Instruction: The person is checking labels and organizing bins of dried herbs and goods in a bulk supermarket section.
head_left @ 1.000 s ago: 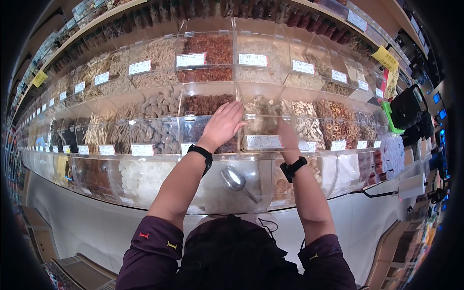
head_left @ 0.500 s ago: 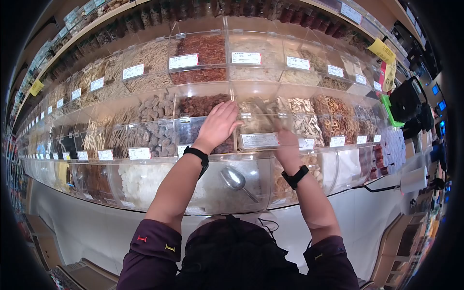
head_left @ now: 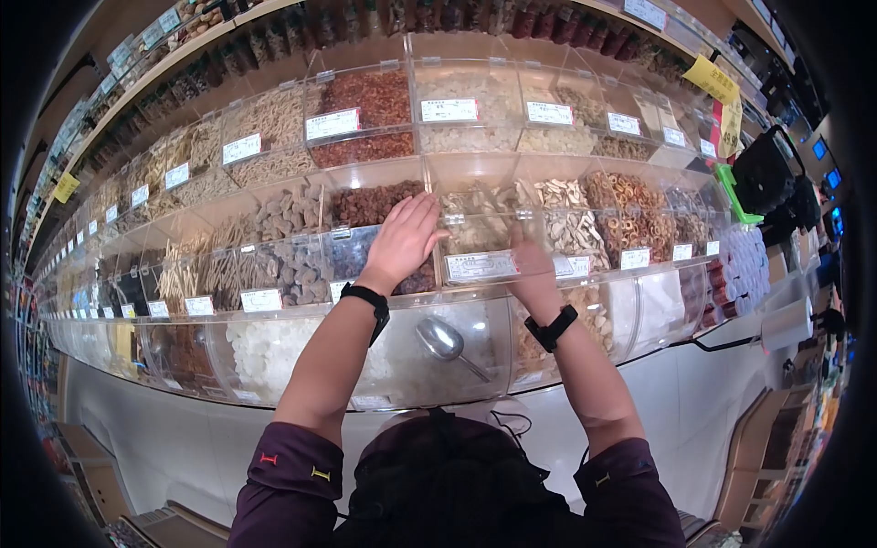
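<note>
My left hand (head_left: 405,239) lies flat with its fingers stretched out, on the top of a clear bin of dark reddish-brown dried pieces (head_left: 375,203), by the divider. Motion blurs my right hand (head_left: 533,269), which is at the front right of the neighbouring clear bin of pale dried goods (head_left: 470,236). It overlaps the right end of that bin's white price label (head_left: 475,267). Whether it holds anything cannot be made out. Dark bands circle both wrists.
A metal scoop (head_left: 441,340) lies on the lower bin in front of me. White chunks (head_left: 265,352) fill a lower bin to its left. Sliced dried pieces (head_left: 571,215) are right of my right hand. A black device (head_left: 770,183) and a white roll (head_left: 786,323) stand at the far right.
The bins have shifted slightly left in the view. My left hand keeps its place on the bin, and my right hand, blurred in both frames, stays beside the price label.
</note>
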Motion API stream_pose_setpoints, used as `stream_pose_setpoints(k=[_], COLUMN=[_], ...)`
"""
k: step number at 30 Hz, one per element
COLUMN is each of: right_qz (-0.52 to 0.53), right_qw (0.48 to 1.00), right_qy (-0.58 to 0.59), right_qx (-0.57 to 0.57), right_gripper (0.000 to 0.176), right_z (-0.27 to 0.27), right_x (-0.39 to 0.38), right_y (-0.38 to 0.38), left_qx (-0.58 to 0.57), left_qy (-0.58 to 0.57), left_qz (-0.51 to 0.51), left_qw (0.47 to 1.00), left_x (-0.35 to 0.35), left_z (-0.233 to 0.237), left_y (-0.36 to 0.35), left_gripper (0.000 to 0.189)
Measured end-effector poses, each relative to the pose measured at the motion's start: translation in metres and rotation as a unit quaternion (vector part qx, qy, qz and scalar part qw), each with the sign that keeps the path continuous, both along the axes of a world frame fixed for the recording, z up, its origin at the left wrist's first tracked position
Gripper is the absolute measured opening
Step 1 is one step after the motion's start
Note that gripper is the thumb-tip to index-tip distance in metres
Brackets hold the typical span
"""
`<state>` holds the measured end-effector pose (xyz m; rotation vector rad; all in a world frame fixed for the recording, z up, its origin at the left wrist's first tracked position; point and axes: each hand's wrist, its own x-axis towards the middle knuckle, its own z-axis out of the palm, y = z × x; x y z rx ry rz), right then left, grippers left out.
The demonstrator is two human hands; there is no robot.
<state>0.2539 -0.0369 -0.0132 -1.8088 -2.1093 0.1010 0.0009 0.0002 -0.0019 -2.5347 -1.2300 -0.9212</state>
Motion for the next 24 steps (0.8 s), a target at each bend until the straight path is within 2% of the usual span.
stream_pose_setpoints(k=[2, 4, 8, 10, 11, 13, 14, 16, 17, 19, 20, 22, 24], right_qz=[-0.009, 0.053, 0.056, 0.116, 0.114, 0.065, 0.063, -0.075, -0.078, -0.04, -0.043, 0.11, 0.137], right_qw=[1.0, 0.998, 0.997, 0.987, 0.987, 0.997, 0.997, 0.997, 0.997, 0.996, 0.996, 0.985, 0.978], right_qy=[0.001, -0.007, -0.027, 0.079, 0.082, 0.011, 0.012, 0.02, 0.02, 0.034, 0.036, 0.108, 0.13], right_qx=[-0.021, 0.036, 0.037, 0.08, 0.081, 0.034, 0.034, -0.017, -0.019, 0.067, 0.065, 0.08, 0.087], right_gripper=[0.053, 0.048, 0.043, 0.042, 0.042, 0.041, 0.041, 0.024, 0.024, 0.036, 0.036, 0.029, 0.026], right_z=[-0.005, -0.016, -0.027, -0.029, -0.03, -0.019, -0.013, -0.004, -0.003, -0.004, -0.01, -0.024, -0.037], right_x=[0.005, 0.007, 0.005, 0.003, 0.001, -0.007, -0.011, -0.017, -0.017, -0.015, -0.012, -0.003, -0.006], right_y=[0.009, 0.018, 0.026, 0.021, 0.019, 0.014, 0.011, 0.003, -0.002, -0.011, -0.015, -0.02, -0.019], left_qx=[0.004, 0.003, 0.007, 0.003, 0.004, -0.005, -0.005, -0.002, -0.004, -0.005, -0.007, 0.001, -0.003], left_qy=[0.003, 0.016, 0.013, 0.015, 0.018, 0.011, 0.011, 0.014, 0.014, 0.009, 0.011, 0.008, 0.011], left_qz=[-0.004, 0.004, -0.003, 0.002, -0.001, -0.002, -0.004, -0.002, -0.005, -0.004, -0.008, -0.006, -0.005], left_qw=[1.0, 1.0, 1.0, 1.0, 1.0, 1.0, 1.0, 1.0, 1.0, 1.0, 1.0, 1.0, 1.0], left_x=[0.0, 0.0, 0.0, 0.0, 0.0, 0.0, 0.0, 0.0, 0.001, 0.001, 0.001, 0.001, 0.001], left_z=[0.001, 0.0, 0.0, 0.001, 0.001, 0.001, 0.001, 0.0, -0.001, 0.0, 0.001, 0.0, -0.001], left_y=[0.002, 0.003, 0.003, 0.002, 0.001, 0.002, 0.004, 0.004, 0.004, 0.003, 0.002, 0.003, 0.004], left_gripper=[0.05, 0.048, 0.048, 0.048, 0.048, 0.048, 0.048, 0.048, 0.048, 0.048, 0.048, 0.049, 0.049])
